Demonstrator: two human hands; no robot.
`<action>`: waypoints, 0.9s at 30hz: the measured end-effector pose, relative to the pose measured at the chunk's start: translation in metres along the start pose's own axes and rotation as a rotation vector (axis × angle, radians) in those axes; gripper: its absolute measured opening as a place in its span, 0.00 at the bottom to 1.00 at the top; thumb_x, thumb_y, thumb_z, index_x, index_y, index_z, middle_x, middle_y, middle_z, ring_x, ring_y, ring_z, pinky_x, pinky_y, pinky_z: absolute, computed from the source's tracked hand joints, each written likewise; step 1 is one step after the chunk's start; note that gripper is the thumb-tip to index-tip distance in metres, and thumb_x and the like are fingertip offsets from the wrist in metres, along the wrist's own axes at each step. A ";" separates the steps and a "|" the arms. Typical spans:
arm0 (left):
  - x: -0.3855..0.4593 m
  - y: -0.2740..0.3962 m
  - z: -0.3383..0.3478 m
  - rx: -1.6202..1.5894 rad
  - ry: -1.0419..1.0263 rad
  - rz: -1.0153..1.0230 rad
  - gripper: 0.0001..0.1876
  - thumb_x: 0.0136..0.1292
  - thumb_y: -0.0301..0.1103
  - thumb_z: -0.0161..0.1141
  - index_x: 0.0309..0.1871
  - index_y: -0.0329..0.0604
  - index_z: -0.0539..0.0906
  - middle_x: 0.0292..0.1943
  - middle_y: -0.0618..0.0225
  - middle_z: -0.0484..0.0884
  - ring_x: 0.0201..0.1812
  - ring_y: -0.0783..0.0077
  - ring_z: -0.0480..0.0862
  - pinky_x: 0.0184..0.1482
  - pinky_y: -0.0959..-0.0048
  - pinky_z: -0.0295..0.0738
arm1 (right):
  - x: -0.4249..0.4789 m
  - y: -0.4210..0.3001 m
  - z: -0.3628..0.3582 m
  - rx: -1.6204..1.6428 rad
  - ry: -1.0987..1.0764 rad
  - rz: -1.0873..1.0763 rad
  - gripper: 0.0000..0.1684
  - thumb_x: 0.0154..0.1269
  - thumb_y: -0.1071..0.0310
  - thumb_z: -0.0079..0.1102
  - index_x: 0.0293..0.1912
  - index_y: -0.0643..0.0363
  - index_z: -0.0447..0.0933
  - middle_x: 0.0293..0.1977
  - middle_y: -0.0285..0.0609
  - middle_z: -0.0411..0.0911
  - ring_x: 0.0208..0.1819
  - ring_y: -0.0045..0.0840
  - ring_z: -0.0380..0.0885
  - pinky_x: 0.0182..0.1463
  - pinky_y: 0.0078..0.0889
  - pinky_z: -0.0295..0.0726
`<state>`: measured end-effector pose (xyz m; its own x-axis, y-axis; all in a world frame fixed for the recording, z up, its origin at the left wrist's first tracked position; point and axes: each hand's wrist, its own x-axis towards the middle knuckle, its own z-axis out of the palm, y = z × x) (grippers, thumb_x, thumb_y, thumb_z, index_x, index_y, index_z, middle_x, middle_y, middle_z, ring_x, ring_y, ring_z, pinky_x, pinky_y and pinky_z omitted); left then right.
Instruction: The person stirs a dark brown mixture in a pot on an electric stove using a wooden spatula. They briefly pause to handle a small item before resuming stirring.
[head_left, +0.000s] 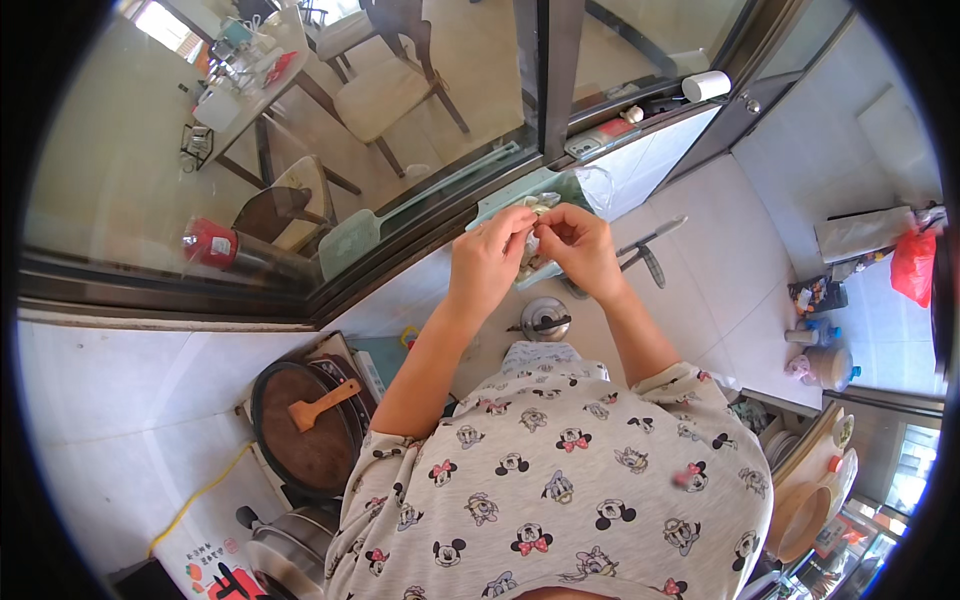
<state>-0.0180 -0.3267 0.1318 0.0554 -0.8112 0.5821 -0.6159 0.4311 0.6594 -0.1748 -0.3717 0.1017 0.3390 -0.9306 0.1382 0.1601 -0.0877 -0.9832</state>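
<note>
My left hand (487, 251) and my right hand (580, 244) meet in front of me, fingertips pinched close together. Between them is a small pale piece (538, 211), mostly covered by the fingers; it may be a garlic clove. Under and behind the hands lies a pale green container (499, 199) beside the window ledge. Pale pieces and skins (531, 259) show inside it, partly hidden by my hands. A clear plastic bag (596, 186) with something green sits at its far right side.
On the ledge are a phone (592, 142), a garlic bulb (632, 114) and a white cup (706, 86). A metal kettle (545, 319) stands below my hands. To the left, a wooden spatula (322, 405) lies on a round brown lidlike surface (300, 457). Window glass (450, 97) borders the far side.
</note>
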 end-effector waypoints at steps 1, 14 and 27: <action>-0.001 0.002 0.000 0.021 -0.007 0.009 0.11 0.60 0.18 0.68 0.46 0.36 0.84 0.40 0.60 0.91 0.42 0.67 0.92 0.42 0.74 0.85 | -0.002 -0.001 0.000 -0.004 0.010 0.010 0.04 0.65 0.76 0.66 0.38 0.66 0.83 0.29 0.35 0.83 0.27 0.11 0.78 0.28 0.18 0.75; 0.017 -0.001 0.018 0.047 0.033 0.045 0.10 0.59 0.16 0.68 0.44 0.36 0.84 0.38 0.61 0.91 0.39 0.69 0.92 0.42 0.75 0.84 | 0.023 -0.011 -0.017 -0.068 -0.055 0.175 0.03 0.68 0.75 0.62 0.38 0.66 0.80 0.28 0.32 0.81 0.28 0.10 0.78 0.32 0.15 0.76; -0.003 -0.028 0.033 -0.548 0.152 -0.485 0.14 0.62 0.18 0.67 0.51 0.34 0.79 0.37 0.62 0.90 0.37 0.79 0.87 0.43 0.75 0.83 | 0.026 0.020 -0.025 -0.145 -0.006 0.131 0.06 0.68 0.71 0.66 0.37 0.65 0.82 0.30 0.33 0.82 0.30 0.11 0.78 0.34 0.16 0.76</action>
<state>-0.0275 -0.3491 0.0957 0.3537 -0.9140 0.1987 -0.0169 0.2061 0.9784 -0.1860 -0.4071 0.0824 0.3536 -0.9354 0.0085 -0.0211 -0.0171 -0.9996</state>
